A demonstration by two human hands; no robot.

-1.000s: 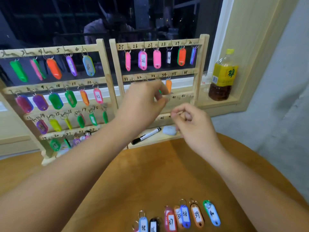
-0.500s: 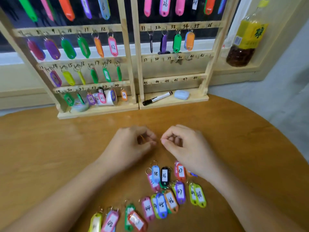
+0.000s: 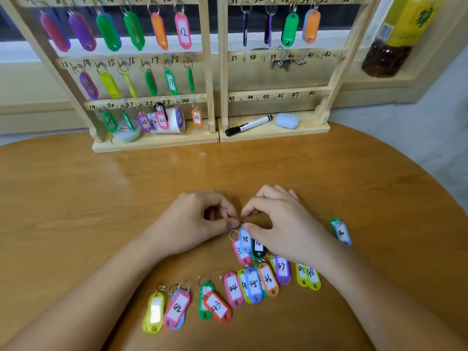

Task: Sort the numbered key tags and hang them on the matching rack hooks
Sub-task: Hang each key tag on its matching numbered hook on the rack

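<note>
Black tag 36 (image 3: 257, 249) half under right hand (image 3: 286, 229) (bottle (image 3: 395, 41) top cropped).

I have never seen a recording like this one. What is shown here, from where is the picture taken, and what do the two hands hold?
There is no machine: a person works with bare hands, and one camera on the person's head looks forward and down. The left hand and right hand meet over a wooden table; both seem to pinch the small metal ring of the blue tag 35. Other loose numbered tags lie nearby, such as tag 43 and tag 46. Behind stand wooden racks with numbered hooks; many carry tags, while the row 43 to 48 is bare. A black marker lies on the rack's base.
</note>
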